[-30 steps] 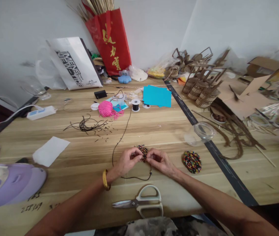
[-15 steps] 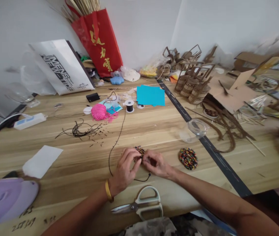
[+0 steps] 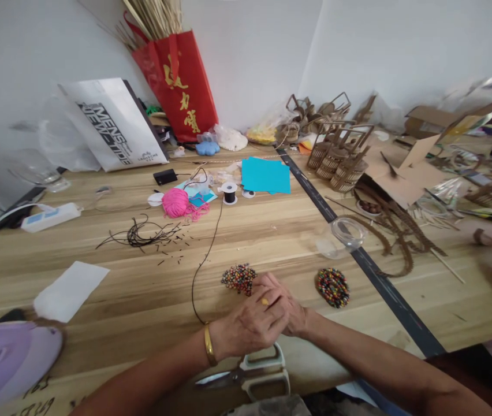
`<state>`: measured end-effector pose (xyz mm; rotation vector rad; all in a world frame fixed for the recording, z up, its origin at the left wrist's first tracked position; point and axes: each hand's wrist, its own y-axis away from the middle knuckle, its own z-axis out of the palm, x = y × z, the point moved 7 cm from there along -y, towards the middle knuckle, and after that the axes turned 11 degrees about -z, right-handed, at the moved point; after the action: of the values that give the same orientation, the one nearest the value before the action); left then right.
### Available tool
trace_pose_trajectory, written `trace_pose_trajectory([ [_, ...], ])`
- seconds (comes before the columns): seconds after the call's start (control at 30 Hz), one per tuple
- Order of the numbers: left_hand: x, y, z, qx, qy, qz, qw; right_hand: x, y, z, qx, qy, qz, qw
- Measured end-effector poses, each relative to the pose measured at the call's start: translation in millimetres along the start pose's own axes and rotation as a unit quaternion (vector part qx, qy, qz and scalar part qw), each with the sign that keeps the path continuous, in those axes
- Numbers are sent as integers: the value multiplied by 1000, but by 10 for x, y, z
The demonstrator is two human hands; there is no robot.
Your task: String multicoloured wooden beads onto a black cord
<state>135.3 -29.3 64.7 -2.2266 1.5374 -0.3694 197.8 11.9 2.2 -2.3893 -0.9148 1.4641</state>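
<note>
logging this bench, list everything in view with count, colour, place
loose beads: one pile, mixed, centre
bead coil: one, multicoloured, right
scissors: one, white handles, near
spool: one, black cord, back
cord tangle: one, black, left
yarn: one ball, pink, back
sheets: at least two, blue, back
bags: two, red/white, back left
paper: one, white, left
power strip: one, white, left
machine: one, purple, near left
baskets: several, brown, back right
carton: one, brown, back right
clutter: uncounted, mixed, back right
left hand: one, centre, overlapping
right hand: one, centre, partly covered

The left hand (image 3: pixel 254 316) wears a yellow ring (image 3: pixel 265 301).
</note>
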Motion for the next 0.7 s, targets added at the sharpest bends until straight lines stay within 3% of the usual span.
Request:
trace_pose_trajectory([
  [0.1,61,-52,6,-21,-14,15,1000,-80,-49,-3,-18,62,-59,996],
  [0.33,165,-8,5,0,37,52,998,-93,-51,15,-22,143,-142,979],
  [0.57,100,-46,16,-50,-29,13,998,-21,-55,-14,-5,124,-93,988],
  [0.7,184,-69,21,-37,-32,4,999,-35,-74,-31,8,138,-91,986],
])
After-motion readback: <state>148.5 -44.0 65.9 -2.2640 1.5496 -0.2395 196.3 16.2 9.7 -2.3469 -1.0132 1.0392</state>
